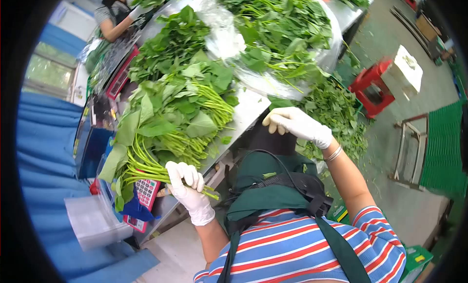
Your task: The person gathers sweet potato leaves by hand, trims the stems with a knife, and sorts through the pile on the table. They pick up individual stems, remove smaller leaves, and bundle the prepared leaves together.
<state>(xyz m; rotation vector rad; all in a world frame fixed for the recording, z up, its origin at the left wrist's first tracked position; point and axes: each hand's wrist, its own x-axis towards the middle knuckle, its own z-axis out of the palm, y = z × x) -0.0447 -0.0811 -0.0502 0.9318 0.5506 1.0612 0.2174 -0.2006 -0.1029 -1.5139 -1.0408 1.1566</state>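
Note:
My left hand (185,188), in a white glove, is closed around the stems of a bunch of leafy greens (146,163). The bunch's leaves spread to the left, and its cut stem ends stick out to the right of my fist. My right hand (297,124), also gloved, hangs in the air by the table's front edge, fingers loosely bent and slightly apart, with nothing visible in them. Beyond my left hand, bundled greens (195,122) lie piled on the metal table (251,107). A larger heap of loose greens (287,27) rests on clear plastic sheeting (226,42) further back.
A pink calculator (145,193) lies at the table's left end, near a plastic sleeve (95,219). More greens (336,112) lie low on the right. Beyond are a red stool (373,85), a white foam box (407,71) and a green chair (443,146). Another person (114,17) works at the far left.

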